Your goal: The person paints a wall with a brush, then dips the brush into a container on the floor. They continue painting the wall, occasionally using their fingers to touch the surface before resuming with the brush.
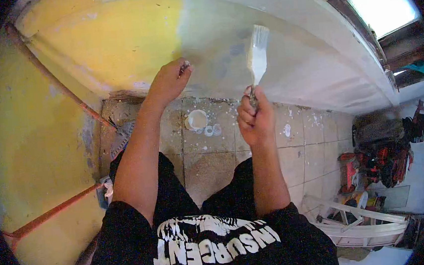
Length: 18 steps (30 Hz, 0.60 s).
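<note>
My right hand [256,119] grips the handle of a paintbrush [258,59], its bristles pointing up and coated in white. Behind the brush is a wall, yellow [130,37] on the left and whitish grey [215,52] towards the middle and right. My left hand [172,80] is raised near the yellow part, fingers curled in; whitish marks show at the fingertips, and whatever they may hold is too small to make out. Below, between the hands, a round tub [197,119] of pale paint rests on the floor, with small white round pieces [213,130] beside it.
White splashes dot the tiled floor [278,149]. Reddish pipes [53,77] run along the yellow wall at left. On the right are a white frame-like structure [359,225], a pile of red and dark items [374,164] and a bright window opening [384,7].
</note>
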### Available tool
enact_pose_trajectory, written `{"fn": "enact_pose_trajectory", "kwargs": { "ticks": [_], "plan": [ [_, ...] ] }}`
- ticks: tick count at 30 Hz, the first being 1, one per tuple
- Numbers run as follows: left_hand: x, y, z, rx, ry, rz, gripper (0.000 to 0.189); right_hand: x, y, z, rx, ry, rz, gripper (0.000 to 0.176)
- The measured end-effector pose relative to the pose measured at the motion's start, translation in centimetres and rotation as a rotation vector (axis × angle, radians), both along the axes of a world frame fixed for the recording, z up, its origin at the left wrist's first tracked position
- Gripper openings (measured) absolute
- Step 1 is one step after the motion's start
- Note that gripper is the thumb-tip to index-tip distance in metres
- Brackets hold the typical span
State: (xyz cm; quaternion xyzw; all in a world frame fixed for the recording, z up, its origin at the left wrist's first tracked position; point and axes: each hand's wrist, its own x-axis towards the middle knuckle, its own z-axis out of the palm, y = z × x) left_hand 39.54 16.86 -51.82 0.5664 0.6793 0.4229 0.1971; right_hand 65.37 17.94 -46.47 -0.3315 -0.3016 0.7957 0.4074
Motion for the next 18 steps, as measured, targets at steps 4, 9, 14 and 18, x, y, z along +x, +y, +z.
{"fn": "enact_pose_trajectory", "kwargs": {
  "ticks": [4,9,14,18],
  "plan": [
    [-0.1,-0.1,-0.4,0.009,0.053,-0.025,0.028,-2.0,0.7,-8.4,-0.003,-0.013,-0.091,0.023],
    [-0.1,-0.3,-0.4,-0.004,0.024,-0.063,0.034,-0.3,2.1,-22.1,-0.07,-0.331,0.046,0.016],
    [0.0,-2.0,0.5,-0.03,0.194,-0.031,0.029,0.3,3.3,-20.5,-0.179,-0.367,0.142,0.012],
    [-0.1,-2.6,0.8,0.242,0.358,0.086,0.023,-0.9,2.8,-5.9,-0.157,-0.218,-0.019,0.017]
  ]
}}
